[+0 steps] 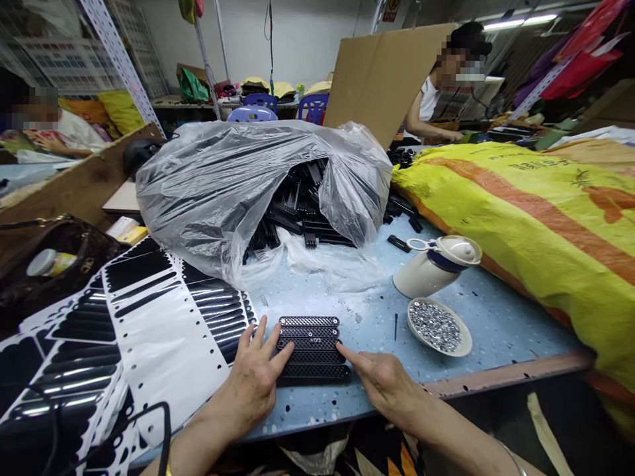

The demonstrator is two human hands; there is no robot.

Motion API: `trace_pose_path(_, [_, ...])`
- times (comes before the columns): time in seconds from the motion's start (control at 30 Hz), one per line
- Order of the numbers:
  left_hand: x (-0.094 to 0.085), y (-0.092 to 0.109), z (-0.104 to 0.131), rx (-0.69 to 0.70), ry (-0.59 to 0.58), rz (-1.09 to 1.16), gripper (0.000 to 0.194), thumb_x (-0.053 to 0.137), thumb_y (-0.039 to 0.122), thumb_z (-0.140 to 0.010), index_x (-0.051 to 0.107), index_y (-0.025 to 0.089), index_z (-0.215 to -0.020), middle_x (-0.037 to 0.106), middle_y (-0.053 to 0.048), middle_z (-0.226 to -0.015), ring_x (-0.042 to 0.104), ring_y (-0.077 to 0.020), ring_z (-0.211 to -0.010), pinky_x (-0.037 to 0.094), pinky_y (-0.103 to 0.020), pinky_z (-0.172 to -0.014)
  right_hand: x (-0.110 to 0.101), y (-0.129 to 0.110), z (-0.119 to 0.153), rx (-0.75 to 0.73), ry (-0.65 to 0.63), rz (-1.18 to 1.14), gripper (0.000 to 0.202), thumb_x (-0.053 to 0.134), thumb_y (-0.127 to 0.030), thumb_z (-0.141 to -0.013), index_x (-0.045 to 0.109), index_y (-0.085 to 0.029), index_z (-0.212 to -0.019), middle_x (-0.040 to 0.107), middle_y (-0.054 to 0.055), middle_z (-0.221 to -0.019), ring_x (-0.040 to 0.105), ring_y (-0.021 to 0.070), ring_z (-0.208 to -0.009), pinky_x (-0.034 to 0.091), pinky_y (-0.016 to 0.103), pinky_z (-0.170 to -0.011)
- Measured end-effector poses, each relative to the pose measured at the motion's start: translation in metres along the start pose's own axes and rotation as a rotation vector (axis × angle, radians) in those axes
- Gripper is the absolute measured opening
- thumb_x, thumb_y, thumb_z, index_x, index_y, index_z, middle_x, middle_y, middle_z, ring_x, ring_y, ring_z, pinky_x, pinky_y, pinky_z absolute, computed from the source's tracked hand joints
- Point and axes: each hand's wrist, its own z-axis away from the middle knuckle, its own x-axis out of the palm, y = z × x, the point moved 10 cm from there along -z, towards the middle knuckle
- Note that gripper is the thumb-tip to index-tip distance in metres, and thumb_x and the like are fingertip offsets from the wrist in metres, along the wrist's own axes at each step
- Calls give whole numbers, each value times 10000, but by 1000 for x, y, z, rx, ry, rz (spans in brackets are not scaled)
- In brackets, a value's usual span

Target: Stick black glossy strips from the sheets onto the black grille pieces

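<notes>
Several black perforated plastic strips (312,357) lie side by side in a row on the blue speckled table. Small shiny metal pieces rest on top of them, some in the end holes and a few loose near the middle. My left hand (255,373) is spread, fingertips at the strips' left ends. At their right ends, the outstretched index finger of my right hand (384,380) touches one strip, the other fingers bent beneath it. A white dish (465,340) heaped with small silver metal pieces (434,325) stands to the right, beside a thin black pin (395,327).
A clear plastic bag (213,178) spills black plastic parts (297,205) behind the strips. A cream lidded jug (421,277) and yellow sack (536,211) are at right. Sheets of black stickers (163,337) cover the left. Two people work beyond, near a cardboard sheet (381,79).
</notes>
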Motion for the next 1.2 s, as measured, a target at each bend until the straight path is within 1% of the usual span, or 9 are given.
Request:
trace_pose_path(0.13, [-1, 1, 0, -1, 11, -22, 727, 494, -9, -635, 620, 153, -1332, 566, -226, -1425, 372, -455, -1428, 378, -685, -1045, -3, 12, -5, 197, -30, -188, 428, 392, -168, -995, 632, -172, -1350, 776, 83, -914, 704, 176, -737, 601, 314, -703])
trace_pose_path(0.27, [-2, 2, -2, 7, 13, -20, 707, 495, -13, -649, 625, 143, -1326, 573, -240, -1412, 405, -463, -1406, 390, -686, -1034, -1, 23, -8, 299, -90, -243, 394, 414, -206, -991, 685, -180, -1276, 730, 20, -713, 661, 153, -596, 588, 271, -602])
trace_pose_path(0.37, [-1, 1, -1, 4, 14, 3, 721, 491, -22, -647, 618, 148, -1336, 566, -230, -1426, 388, -457, -1419, 379, -687, -1047, -7, 19, -9, 241, -43, -216, 405, 392, -194, -1002, 650, -152, -1311, 707, 18, -692, 646, 147, -574, 574, 267, -587])
trace_pose_path(0.47, [1, -1, 1, -12, 16, 25, 735, 495, -24, -643, 607, 145, -1349, 551, -222, -1447, 353, -452, -1443, 358, -682, -1073, -16, 2, -8, 62, 52, -120, 433, 360, -136, -1012, 557, -142, -1397, 716, 32, -762, 646, 142, -615, 553, 272, -602])
trace_pose_path(0.57, [3, -1, 3, -15, 24, 33, 739, 480, -35, -663, 588, 145, -1372, 537, -219, -1463, 322, -444, -1463, 352, -679, -1083, -14, -12, -5, -91, 86, 69, 518, 319, -30, -970, 456, -119, -1462, 651, -2, -676, 572, 134, -539, 467, 263, -529])
trace_pose_path(0.8, [-3, 2, 0, 24, 0, 8, 735, 486, -28, -647, 594, 128, -1357, 548, -248, -1440, 378, -464, -1427, 401, -681, -1032, 8, -12, -3, -187, -13, 366, 728, 370, 63, -763, 389, -41, -1483, 657, 38, -720, 549, 168, -590, 373, 306, -560])
trace_pose_path(0.9, [-3, 5, -2, 46, -34, -11, 731, 500, -12, -640, 598, 128, -1351, 555, -258, -1430, 409, -467, -1408, 410, -678, -1020, 23, -13, -3, -223, -126, 521, 769, 435, 24, -686, 419, 11, -1455, 665, 82, -739, 539, 205, -602, 367, 344, -582])
trace_pose_path(1.0, [-2, 4, -2, 42, -45, -28, 728, 528, 16, -637, 598, 137, -1351, 558, -251, -1432, 409, -472, -1407, 397, -680, -1026, 34, -13, -1, -246, -240, 643, 751, 495, -33, -691, 430, 50, -1435, 667, 121, -776, 545, 234, -619, 389, 384, -624])
trace_pose_path(1.2, [-7, -10, 6, -14, -31, -50, 671, 581, 63, -678, 620, 192, -1336, 560, -225, -1444, 383, -476, -1421, 335, -702, -1047, 35, -7, 2, -231, -223, 648, 885, 484, -10, -588, 383, 30, -1466, 650, 84, -739, 549, 228, -595, 392, 358, -593])
